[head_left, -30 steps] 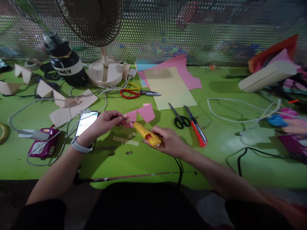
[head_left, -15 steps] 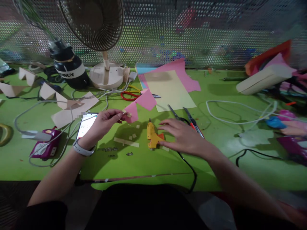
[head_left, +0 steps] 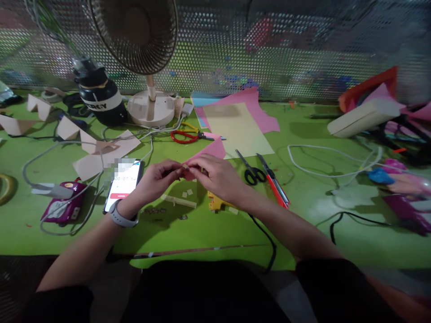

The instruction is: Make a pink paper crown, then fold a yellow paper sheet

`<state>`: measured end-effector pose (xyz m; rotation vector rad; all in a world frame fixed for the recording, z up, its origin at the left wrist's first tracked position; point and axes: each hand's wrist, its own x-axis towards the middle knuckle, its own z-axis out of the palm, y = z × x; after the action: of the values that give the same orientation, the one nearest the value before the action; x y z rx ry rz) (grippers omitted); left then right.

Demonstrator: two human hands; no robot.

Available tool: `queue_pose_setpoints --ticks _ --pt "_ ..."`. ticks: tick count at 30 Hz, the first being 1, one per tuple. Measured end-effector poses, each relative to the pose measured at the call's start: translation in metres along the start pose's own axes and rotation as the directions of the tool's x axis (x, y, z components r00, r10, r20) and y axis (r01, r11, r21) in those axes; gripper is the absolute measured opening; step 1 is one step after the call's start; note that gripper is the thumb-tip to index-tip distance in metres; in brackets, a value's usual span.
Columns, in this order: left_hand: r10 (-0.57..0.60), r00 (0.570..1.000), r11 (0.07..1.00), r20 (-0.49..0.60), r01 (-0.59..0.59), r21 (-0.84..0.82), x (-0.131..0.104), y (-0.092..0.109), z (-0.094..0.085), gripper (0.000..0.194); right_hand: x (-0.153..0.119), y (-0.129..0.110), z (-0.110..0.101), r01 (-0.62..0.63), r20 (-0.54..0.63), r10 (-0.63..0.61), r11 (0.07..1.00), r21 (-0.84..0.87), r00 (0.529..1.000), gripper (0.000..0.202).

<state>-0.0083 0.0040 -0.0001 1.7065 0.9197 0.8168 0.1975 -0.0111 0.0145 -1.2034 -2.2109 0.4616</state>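
A folded pink paper piece (head_left: 212, 150) is held up over the table between my two hands. My left hand (head_left: 160, 178), with a pale watch on its wrist, pinches the near end of it. My right hand (head_left: 218, 176) has its fingertips closed on the same end, close to the left fingertips. A small cream paper bit (head_left: 185, 167) shows at the pinch. Partly hidden beneath my right hand lies a yellow glue gun (head_left: 215, 202). A cream paper strip (head_left: 178, 201) and small cream squares (head_left: 187, 193) lie below the hands.
Black-handled scissors (head_left: 254, 175) and a red cutter knife (head_left: 278, 190) lie right of my hands. Red-yellow scissors (head_left: 185, 137) and paper sheets (head_left: 242, 121) are behind. A lit phone (head_left: 124, 181), fan (head_left: 151, 107), black bottle (head_left: 101, 101) and cables stand or lie leftward.
My right hand has moved left from beside the glue gun to the pink paper and closed on it. The paper's near end has come nearer to me, and its folded shape has turned.
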Motion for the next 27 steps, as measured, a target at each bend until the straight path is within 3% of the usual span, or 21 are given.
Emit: queue_pose_setpoints --ticks 10,27 --pt "0.040 0.999 0.994 0.005 -0.040 0.103 -0.0006 -0.0042 0.0025 0.023 -0.0029 -0.0037 0.0012 0.056 -0.062 -0.056 0.998 -0.011 0.996 0.014" --pt "0.030 0.999 0.998 -0.012 -0.029 0.051 -0.0012 -0.0019 0.0041 0.021 -0.0001 -0.0034 -0.0012 -0.045 -0.066 0.057 0.983 0.176 0.996 0.011"
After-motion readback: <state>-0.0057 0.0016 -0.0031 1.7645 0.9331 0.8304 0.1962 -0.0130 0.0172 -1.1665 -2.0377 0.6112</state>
